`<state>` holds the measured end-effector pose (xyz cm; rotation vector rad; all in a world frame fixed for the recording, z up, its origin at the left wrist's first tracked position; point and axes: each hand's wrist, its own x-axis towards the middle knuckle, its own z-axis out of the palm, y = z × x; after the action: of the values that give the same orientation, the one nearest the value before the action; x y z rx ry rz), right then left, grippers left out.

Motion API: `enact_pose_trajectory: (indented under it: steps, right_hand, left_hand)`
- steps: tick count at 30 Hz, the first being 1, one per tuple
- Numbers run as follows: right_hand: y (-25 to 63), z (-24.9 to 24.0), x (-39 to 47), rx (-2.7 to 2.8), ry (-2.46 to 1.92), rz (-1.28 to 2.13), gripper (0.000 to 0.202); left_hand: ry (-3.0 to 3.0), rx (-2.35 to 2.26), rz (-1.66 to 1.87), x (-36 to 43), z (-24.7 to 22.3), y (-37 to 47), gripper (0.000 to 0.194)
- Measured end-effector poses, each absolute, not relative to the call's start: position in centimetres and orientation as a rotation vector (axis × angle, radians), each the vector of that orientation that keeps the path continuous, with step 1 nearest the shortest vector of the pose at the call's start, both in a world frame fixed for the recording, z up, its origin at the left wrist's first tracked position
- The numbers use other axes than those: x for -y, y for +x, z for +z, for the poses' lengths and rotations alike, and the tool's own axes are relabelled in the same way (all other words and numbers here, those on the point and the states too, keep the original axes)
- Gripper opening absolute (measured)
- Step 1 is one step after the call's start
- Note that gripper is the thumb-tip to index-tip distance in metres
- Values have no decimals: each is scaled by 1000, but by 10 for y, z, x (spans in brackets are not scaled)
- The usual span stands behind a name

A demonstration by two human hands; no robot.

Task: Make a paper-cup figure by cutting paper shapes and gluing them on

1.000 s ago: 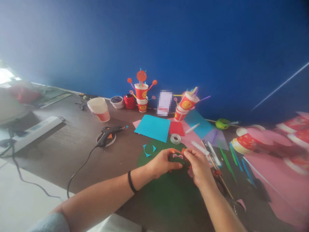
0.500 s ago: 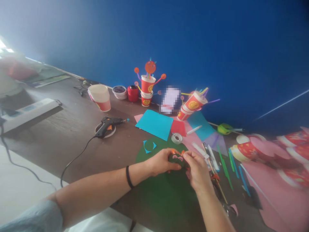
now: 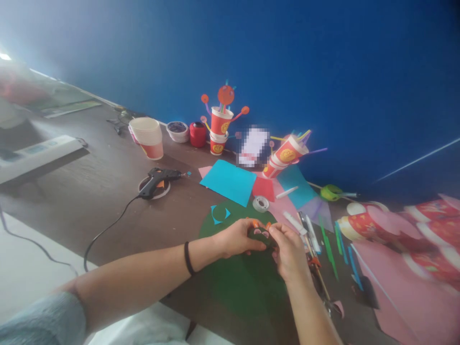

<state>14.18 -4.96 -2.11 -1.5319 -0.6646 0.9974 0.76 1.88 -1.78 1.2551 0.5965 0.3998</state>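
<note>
table (image 3: 122,225): dark, bore the whole lot.
green mat (image 3: 240,292): lay beneath both hands.
pink sheet (image 3: 413,287): lay to the right, well apart from the work.
blue sheet (image 3: 230,183): lay at the mat's far edge.
cup figures, two: the left (image 3: 221,122) stood upright, the right (image 3: 287,151) leaned.
left hand (image 3: 244,237): held the piece by its left side, thumb across the front.
right hand (image 3: 287,245): closed to a narrow pinch at the right tab.
glue gun (image 3: 156,182): lay left of the mat; its cord ran toward the left forearm, a likely snag.
straws (image 3: 328,251) and pens (image 3: 312,235): crowded the right forearm's outer side.
tape (image 3: 260,204): lay just beyond the hands.
green piece (image 3: 260,236): held above the mat, between the hands; fingers hid part of its rim, and green on green blurred its outline.
pink half-discs (image 3: 257,231), two: on the piece's face.
orange tabs (image 3: 255,223), two: along its top. the step looked like pressing the right tab; it called for a steady left grip, light pressure against creasing, and a slant matched to the left tab.
</note>
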Motion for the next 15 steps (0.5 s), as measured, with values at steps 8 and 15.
enact_pose_trajectory:
  steps: [8, 15]
  right_hand:
    - [141, -20, 50, 652, -1522, 1031, 22]
    - [138, -15, 49, 664, -1537, 999, 26]
  left_hand:
    - [1255, -589, 411, -19, -19, 8, 32]
    - [1278, -583, 381, -19, -18, 8, 28]
